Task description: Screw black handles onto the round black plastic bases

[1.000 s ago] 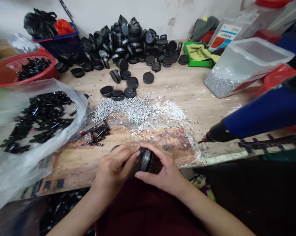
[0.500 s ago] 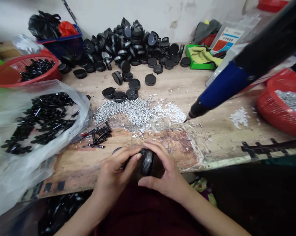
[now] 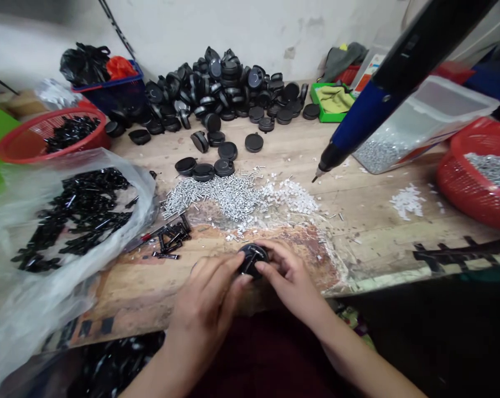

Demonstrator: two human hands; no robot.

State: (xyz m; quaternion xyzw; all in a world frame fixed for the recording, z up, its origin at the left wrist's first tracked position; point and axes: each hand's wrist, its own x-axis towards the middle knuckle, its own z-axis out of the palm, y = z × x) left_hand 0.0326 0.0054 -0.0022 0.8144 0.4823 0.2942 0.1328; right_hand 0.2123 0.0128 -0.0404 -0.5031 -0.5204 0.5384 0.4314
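We clamp a round black disc (image 3: 253, 260) between left hand (image 3: 208, 290) and right hand (image 3: 292, 276) | metal pins (image 3: 196, 192) heaped beyond on our counter (image 3: 378, 232)

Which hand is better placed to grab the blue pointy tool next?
Probably the right hand: the blue tool is on that side, while the left hand is farther away. Both hands hold the round black part, though.

Workshop: power screwdriver (image 3: 365, 115), metal pins (image 3: 187, 194).
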